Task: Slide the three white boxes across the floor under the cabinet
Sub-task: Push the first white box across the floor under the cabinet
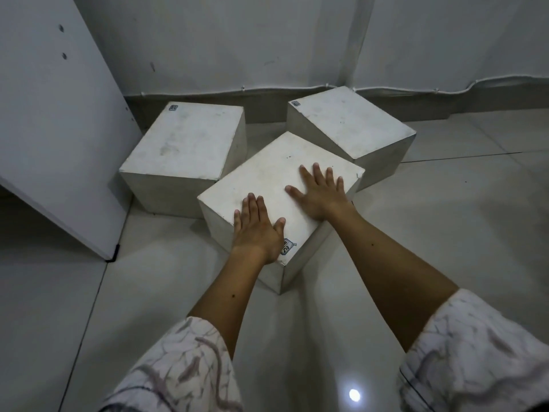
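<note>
Three white boxes stand on the tiled floor. The nearest box (276, 173) sits in the middle, turned at an angle, with a small label at its near corner. My left hand (257, 230) lies flat on its near left part, fingers together. My right hand (319, 193) presses flat on its right part, fingers spread. The left box (184, 141) stands beside the white cabinet panel (50, 120). The right box (347, 120) stands by the back wall, touching the nearest box's far corner.
The cabinet panel rises at the left, with a dark gap under it at the far left edge. A grey skirting (267, 102) and a thin cable run along the back wall. Bare glossy floor tiles (445, 209) spread to the right and in front.
</note>
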